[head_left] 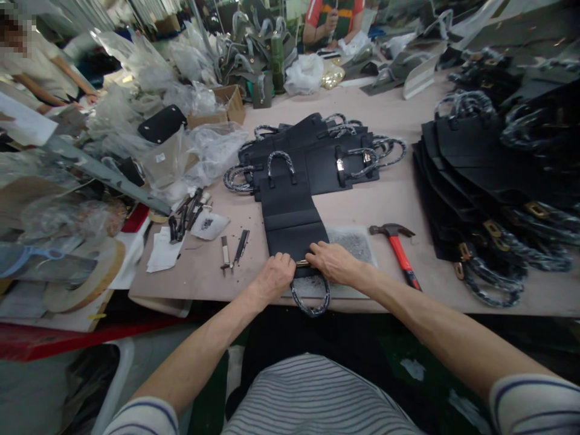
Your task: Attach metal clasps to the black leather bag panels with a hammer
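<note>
A black handbag panel [294, 211] lies flat in front of me, with one plastic-wrapped handle [281, 158] at its far end and another wrapped handle [310, 305] hanging over the table's near edge. My left hand [277, 273] grips the panel's near left edge, fingers curled. Across from it, my right hand [333, 261] pinches the near right edge. Between the hands shows a small gold metal fitting [302, 263]. Partly under the panel lies a speckled grey slab [356, 241]. To the right of my right hand rests a hammer [399, 251] with a red and black handle.
Black bag panels [321, 151] lie beyond my hands, and a tall stack of them [480, 163] stands at right. Small hand tools [242, 244] and a white packet [209, 225] are at left. Plastic bags [199, 151] and a cardboard box [233, 103] sit farther back. Other people work across the table.
</note>
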`<action>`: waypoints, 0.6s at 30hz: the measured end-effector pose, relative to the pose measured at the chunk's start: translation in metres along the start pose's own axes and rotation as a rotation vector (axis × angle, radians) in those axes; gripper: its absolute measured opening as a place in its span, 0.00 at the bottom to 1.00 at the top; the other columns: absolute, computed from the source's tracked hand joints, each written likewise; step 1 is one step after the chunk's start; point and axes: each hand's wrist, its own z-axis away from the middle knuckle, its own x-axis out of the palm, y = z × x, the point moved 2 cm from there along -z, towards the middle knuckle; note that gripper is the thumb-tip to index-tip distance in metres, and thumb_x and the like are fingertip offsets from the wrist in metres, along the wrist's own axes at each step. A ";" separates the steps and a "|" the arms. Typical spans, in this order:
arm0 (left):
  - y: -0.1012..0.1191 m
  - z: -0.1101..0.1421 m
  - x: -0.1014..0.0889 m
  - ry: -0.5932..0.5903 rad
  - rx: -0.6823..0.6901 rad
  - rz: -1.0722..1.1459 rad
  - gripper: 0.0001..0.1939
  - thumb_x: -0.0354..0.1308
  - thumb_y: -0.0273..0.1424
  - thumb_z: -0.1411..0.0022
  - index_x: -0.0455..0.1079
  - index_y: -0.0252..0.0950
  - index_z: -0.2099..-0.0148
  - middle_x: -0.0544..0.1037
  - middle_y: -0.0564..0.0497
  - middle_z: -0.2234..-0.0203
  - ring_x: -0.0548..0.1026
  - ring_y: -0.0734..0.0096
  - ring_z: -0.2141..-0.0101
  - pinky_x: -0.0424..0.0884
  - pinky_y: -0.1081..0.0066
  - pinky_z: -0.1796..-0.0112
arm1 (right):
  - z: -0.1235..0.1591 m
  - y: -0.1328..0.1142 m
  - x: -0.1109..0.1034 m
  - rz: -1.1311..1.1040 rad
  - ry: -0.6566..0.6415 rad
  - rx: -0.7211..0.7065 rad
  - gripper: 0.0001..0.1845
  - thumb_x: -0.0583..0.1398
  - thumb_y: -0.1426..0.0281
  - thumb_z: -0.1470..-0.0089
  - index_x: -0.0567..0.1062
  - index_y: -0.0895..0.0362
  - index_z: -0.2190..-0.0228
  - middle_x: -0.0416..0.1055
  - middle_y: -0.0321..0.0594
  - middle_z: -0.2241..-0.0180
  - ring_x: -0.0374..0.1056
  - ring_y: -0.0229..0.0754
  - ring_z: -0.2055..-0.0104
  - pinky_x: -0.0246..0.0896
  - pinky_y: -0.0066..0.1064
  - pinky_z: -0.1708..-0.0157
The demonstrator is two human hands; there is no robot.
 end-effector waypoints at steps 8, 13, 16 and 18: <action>-0.029 0.024 0.013 0.195 0.205 0.019 0.17 0.45 0.17 0.36 0.71 0.33 0.52 0.76 0.41 0.58 0.73 0.60 0.58 0.73 0.61 0.56 | 0.015 0.019 0.009 -0.147 0.113 -0.151 0.13 0.56 0.81 0.43 0.77 0.56 0.64 0.72 0.46 0.58 0.65 0.46 0.60 0.61 0.36 0.59; -0.048 0.033 0.022 0.345 0.447 0.092 0.18 0.42 0.18 0.33 0.72 0.33 0.53 0.77 0.41 0.56 0.74 0.62 0.54 0.74 0.62 0.51 | 0.025 0.034 0.022 -0.434 0.301 -0.207 0.19 0.53 0.87 0.49 0.78 0.55 0.70 0.75 0.42 0.57 0.67 0.43 0.59 0.62 0.36 0.58; -0.049 0.033 0.024 0.345 0.451 0.118 0.18 0.42 0.19 0.31 0.73 0.34 0.53 0.78 0.41 0.56 0.75 0.62 0.53 0.75 0.61 0.50 | 0.027 0.035 0.027 -0.491 0.331 -0.235 0.20 0.52 0.88 0.53 0.77 0.55 0.72 0.76 0.41 0.59 0.67 0.44 0.59 0.63 0.36 0.59; -0.047 0.034 0.025 0.356 0.411 0.158 0.18 0.42 0.20 0.31 0.73 0.34 0.52 0.78 0.41 0.56 0.75 0.62 0.53 0.75 0.61 0.51 | 0.029 0.035 0.029 -0.520 0.356 -0.231 0.20 0.52 0.89 0.55 0.76 0.55 0.74 0.77 0.41 0.60 0.68 0.44 0.58 0.64 0.36 0.59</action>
